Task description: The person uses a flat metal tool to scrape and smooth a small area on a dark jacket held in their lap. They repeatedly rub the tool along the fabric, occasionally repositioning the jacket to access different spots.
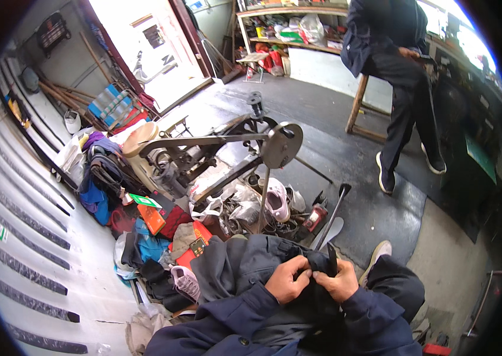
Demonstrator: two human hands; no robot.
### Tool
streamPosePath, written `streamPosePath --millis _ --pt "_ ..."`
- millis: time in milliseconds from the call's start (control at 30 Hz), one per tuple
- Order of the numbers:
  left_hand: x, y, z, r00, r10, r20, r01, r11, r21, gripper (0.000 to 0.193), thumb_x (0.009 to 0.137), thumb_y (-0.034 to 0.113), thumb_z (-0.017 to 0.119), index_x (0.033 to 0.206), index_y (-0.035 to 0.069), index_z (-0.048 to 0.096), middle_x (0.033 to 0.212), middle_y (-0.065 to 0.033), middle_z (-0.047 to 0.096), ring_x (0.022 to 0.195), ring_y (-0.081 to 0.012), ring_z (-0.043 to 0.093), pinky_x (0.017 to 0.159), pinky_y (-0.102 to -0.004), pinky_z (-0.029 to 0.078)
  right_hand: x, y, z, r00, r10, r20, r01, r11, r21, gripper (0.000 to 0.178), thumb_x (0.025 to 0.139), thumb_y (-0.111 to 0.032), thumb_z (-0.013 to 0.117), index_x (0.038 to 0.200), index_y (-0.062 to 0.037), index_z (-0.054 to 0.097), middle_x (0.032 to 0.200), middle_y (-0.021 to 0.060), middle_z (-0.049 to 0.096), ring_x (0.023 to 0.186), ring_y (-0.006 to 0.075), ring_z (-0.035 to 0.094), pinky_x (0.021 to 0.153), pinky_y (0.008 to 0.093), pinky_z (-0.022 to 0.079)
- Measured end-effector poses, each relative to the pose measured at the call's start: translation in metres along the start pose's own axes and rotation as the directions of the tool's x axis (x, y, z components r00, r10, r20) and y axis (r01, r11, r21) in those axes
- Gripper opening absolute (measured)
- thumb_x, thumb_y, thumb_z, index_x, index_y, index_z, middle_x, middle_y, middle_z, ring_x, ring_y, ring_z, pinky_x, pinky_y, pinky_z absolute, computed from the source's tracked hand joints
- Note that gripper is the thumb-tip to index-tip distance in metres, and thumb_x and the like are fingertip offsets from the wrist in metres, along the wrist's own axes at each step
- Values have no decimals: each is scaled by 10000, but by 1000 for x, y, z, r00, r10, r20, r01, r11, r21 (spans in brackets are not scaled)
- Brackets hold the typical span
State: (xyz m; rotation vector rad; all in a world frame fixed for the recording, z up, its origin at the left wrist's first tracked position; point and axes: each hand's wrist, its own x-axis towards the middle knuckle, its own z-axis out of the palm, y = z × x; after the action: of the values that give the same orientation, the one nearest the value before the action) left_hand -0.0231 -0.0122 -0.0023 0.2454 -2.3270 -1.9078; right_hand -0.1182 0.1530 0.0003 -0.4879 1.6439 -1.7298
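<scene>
A dark garment (233, 264), charcoal grey with seams and folds, is spread across my lap. My left hand (289, 279) pinches its edge between thumb and fingers. Close beside it, almost touching, my right hand (337, 280) is closed on the same dark cloth. A narrow black strip (332, 256) sticks up by the right hand's fingers; where it joins the garment is hidden. Just ahead of my knees stands a hand-cranked sewing machine (203, 142) with a round metal wheel (282, 145) and a spool on top.
Shoes, including a pink sneaker (276, 200), lie under the machine. Bags and cloth (108, 172) are heaped to the left. A person (390, 71) sits on a wooden stool (358, 107) at the far right, holding a phone-like thing. Shelves (292, 12) stand behind; a doorway (150, 47) opens far left.
</scene>
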Motion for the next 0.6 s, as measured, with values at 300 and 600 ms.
streamPosePath --millis 300,600 --pt "-19 8 -8 965 244 97 -254 962 102 208 920 56 596 1107 -27 632 1048 -189 655 995 -351 663 882 -369 511 -25 -9 16 996 -84 -42 77 986 -148 199 835 -51 694 1014 33 718 854 -15 685 787 67 597 710 257 505" --pt "-36 28 -24 893 423 151 -433 901 37 235 879 28 629 1108 -26 628 1054 -198 645 999 -394 652 859 -399 524 -53 -40 37 984 -172 -44 152 947 -283 239 832 -56 678 1048 40 711 867 13 698 830 81 610 753 277 521"
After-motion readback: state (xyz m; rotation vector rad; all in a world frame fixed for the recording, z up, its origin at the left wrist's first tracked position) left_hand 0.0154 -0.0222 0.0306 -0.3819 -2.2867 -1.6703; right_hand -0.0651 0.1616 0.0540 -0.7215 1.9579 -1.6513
